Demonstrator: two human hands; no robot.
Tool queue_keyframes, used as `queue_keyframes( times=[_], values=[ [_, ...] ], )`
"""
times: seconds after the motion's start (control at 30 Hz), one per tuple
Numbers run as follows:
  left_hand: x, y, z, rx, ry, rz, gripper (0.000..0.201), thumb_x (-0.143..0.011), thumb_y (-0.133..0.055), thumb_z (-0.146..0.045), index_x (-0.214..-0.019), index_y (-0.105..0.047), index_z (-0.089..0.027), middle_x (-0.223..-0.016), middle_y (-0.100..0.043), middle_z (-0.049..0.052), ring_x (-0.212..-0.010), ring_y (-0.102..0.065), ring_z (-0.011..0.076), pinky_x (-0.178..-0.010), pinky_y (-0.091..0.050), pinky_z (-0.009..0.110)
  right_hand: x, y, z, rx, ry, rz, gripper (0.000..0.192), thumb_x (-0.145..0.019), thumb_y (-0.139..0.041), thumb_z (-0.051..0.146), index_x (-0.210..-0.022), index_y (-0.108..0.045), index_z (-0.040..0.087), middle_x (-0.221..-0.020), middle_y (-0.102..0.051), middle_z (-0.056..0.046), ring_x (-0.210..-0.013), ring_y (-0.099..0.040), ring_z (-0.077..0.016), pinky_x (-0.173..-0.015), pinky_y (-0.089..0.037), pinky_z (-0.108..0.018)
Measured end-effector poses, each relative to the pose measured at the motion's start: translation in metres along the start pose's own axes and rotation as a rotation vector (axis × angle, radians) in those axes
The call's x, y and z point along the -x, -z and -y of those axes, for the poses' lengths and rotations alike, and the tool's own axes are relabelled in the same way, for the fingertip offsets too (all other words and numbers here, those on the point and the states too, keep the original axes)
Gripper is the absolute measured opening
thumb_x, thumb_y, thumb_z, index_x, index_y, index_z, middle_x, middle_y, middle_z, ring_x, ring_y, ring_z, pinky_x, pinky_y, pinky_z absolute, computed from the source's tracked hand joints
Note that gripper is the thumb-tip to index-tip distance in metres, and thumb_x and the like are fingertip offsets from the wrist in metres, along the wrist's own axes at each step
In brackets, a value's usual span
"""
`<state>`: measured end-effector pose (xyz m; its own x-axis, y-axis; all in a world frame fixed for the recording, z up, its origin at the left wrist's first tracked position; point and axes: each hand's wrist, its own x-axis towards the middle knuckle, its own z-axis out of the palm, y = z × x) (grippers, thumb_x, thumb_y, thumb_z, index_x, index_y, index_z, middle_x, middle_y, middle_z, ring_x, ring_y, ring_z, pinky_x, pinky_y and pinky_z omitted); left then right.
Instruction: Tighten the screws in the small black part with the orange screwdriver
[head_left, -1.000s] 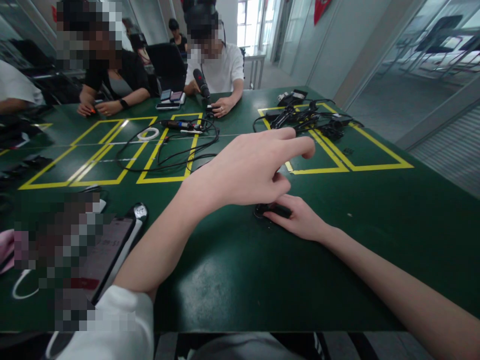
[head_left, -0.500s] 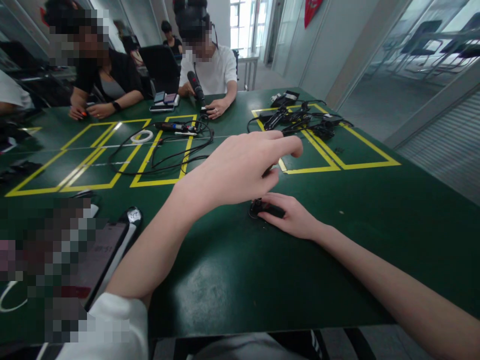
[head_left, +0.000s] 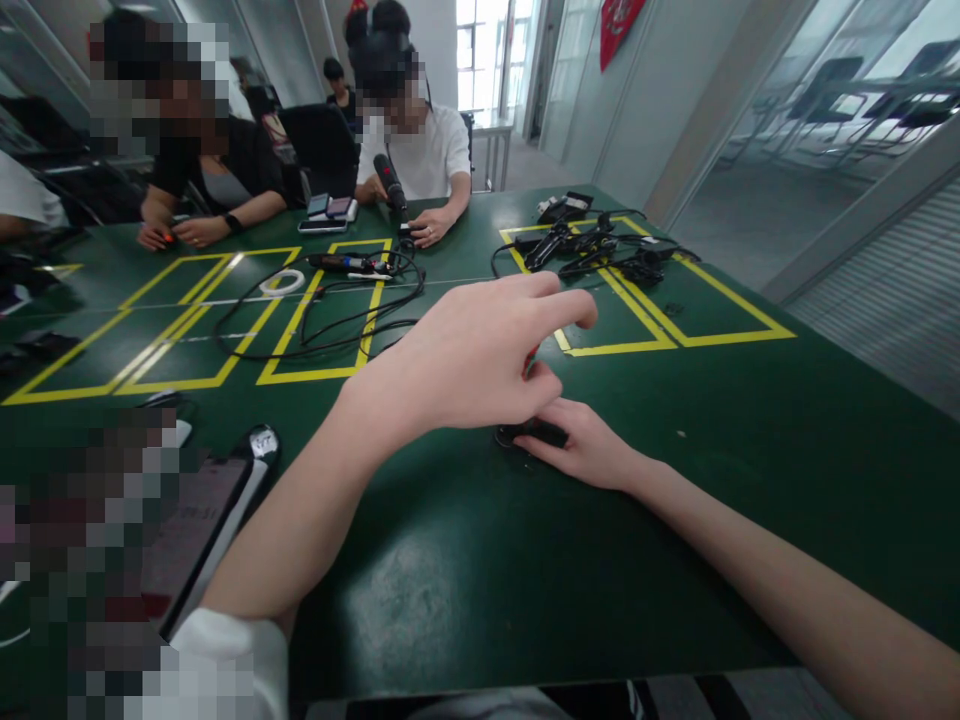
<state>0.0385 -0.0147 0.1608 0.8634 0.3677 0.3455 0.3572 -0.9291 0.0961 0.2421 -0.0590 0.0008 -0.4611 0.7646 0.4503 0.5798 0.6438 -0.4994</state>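
My left hand hovers above the green table, fingers curled and index finger stretched to the right, its fingertips just over a small black object. Most of that object is hidden, so I cannot tell what it is. My right hand lies flat on the table and pins the black object from the right with its fingers. Whether the left fingers pinch part of the object is hidden.
Yellow tape rectangles mark the table. A heap of black cables and adapters lies at the far right, a looped black cable at the middle. A phone lies near left. Other people sit across the table.
My left hand has dropped lower and closer to the black object. The view has shifted slightly; my right hand stays on the object.
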Motion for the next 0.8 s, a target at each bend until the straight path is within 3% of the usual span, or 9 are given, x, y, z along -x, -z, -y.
queue_keyframes(
  times=[0.8],
  values=[
    [0.0004, -0.0023, -0.0028, -0.015, 0.023, 0.02, 0.037, -0.091, -0.046, -0.012, -0.123, -0.063, -0.02, -0.112, -0.068, 0.008, -0.093, -0.066, 0.0192, -0.075, -0.05, 0.029, 0.003, -0.0013, 0.0001, -0.001, -0.003, 0.005, 0.02, -0.096, -0.065, 0.024, -0.115, -0.07, 0.02, -0.11, -0.08, -0.011, -0.097, -0.077, -0.0253, -0.085, -0.064, -0.037]
  ],
)
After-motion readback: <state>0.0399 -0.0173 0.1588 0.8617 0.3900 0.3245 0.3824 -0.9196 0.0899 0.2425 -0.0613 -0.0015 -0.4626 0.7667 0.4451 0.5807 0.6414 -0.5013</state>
